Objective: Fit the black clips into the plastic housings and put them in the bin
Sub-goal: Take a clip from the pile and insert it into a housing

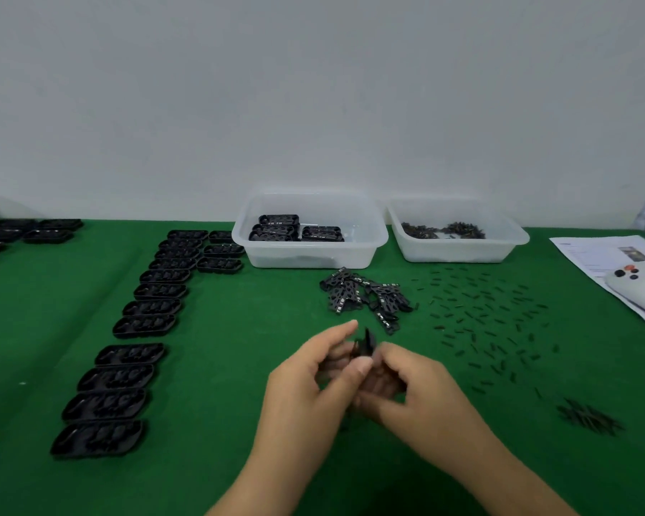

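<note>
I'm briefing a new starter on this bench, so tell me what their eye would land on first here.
First, the two hands, left hand and right hand, meeting at centre front over the green table, pinching a small black part between them. Next, the long column of black housings running down the left. Behind sit two clear bins: the left bin holds a few housings, the right bin small dark bits.

Both hands meet over the green worktop (239,366), the left hand (313,381) and right hand (414,389) together holding a small black part (365,344). Black housings (153,307) run in a row at left; a clear bin (310,251) holding several stands far, loose clips (365,296) just near it.
</note>
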